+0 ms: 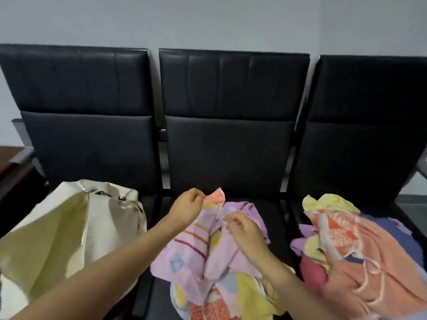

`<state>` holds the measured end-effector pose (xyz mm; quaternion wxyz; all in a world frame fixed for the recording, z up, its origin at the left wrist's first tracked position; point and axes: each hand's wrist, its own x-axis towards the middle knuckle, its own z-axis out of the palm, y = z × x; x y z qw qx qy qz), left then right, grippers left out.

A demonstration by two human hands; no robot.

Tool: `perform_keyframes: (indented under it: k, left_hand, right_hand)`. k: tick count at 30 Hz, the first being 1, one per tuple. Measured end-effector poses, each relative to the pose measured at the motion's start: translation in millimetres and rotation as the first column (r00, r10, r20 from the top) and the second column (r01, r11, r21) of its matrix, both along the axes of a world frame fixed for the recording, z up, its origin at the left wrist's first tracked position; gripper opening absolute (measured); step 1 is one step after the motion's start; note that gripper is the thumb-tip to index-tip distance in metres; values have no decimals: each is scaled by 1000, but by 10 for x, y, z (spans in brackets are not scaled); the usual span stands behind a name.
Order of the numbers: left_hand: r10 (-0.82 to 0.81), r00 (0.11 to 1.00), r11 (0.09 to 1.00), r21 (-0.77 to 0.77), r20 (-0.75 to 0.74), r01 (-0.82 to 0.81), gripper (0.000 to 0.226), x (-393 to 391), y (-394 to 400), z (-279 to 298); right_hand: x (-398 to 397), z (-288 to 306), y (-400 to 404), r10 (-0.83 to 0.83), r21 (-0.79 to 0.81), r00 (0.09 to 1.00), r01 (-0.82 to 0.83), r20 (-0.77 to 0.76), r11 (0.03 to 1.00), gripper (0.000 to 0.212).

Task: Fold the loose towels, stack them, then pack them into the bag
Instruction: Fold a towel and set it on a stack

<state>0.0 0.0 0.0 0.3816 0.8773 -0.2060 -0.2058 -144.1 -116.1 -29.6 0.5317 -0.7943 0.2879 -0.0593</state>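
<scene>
Towel in hand: lilac patterned towel (203, 248) lies crumpled on the middle seat (275, 218), far edge lifted by both hands.
Left hand: left hand (187, 210) has fingers curled, pinching a peach-coloured corner of the towel at its upper left.
Right hand: right hand (242, 229) has fingers bent, pinching a gathered fold near the towel's centre.
Stage, as judged: corners being sought before the first fold; no folded towel or stack visible.
Bag: cream bag (69, 234) rests on the left seat, mouth open, beside the left forearm; no towels visible in it.
Loose pile: heap of towels (351, 239) on the right seat, well apart from the bag.
Risk one: right hand holds mid-cloth, not a corner; spreading from there would likely give a skewed fold.
Risk two: towel's near end hangs toward the seat front; a pull could drag it off.
Risk three: bag's soft, slumped mouth may close during packing.
Count: hands, two; bags, one; seats, three; towels being worked, one; towels in heap, several, exact number cannot be told.
</scene>
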Motion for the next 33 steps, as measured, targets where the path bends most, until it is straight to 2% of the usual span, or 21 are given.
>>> perform_keyframes:
  k: [3, 5, 8, 10, 11, 15, 19, 22, 25, 29, 31, 33]
  left_hand:
    - [36, 994, 999, -8, 101, -35, 26, 77, 57, -731]
    - [50, 990, 998, -35, 131, -46, 24, 179, 89, -1161]
    - [78, 977, 993, -104, 200, -58, 23, 261, 88, -1588]
    - [100, 975, 978, -202, 197, -60, 20, 287, 62, -1776]
    - [105, 978, 969, -241, 180, -60, 22, 264, 50, -1833]
    - [153, 984, 919, -380, 92, -107, 29, 283, 8, -2000]
    - [191, 970, 904, -412, 150, -114, 24, 253, 80, -2008]
    - [223, 950, 892, -440, 220, -107, 28, 166, 172, -1975]
    - [223, 935, 888, -453, 277, -78, 28, 77, 274, -1907]
    - [239, 933, 845, -531, 269, -63, 25, -142, 413, -1729]
    - [221, 940, 842, -537, 259, -51, 24, -271, 453, -1634]
    - [217, 951, 825, -562, 222, -58, 24, -378, 462, -1522]
  right_hand:
    - [98, -616, 100, 66, -184, 995, -51, 78, 982, 16]
    - [157, -1013, 121, 58, -281, 987, -14, 150, 960, 14]
    - [224, -1529, 67, 20, -553, 965, 133, 261, 822, 24]
    - [275, -1717, -7, -17, -643, 942, 242, 335, 727, 32]
    - [292, -1772, -42, -38, -633, 928, 282, 371, 721, 33]
    - [306, -1822, -128, -37, -550, 863, 354, 504, 757, 15]
    - [238, -1743, -68, -33, -496, 855, 332, 518, 802, 18]
    - [252, -1655, -86, -149, -398, 892, 333, 426, 855, 25]
    - [331, -1589, -124, -245, -421, 932, 342, 268, 840, 44]
    - [395, -1506, -90, -213, -491, 975, 214, 59, 845, 42]
    - [374, -1446, -52, -221, -530, 974, 212, 47, 821, 34]
    - [261, -1309, 5, -206, -497, 972, 235, 114, 835, 22]
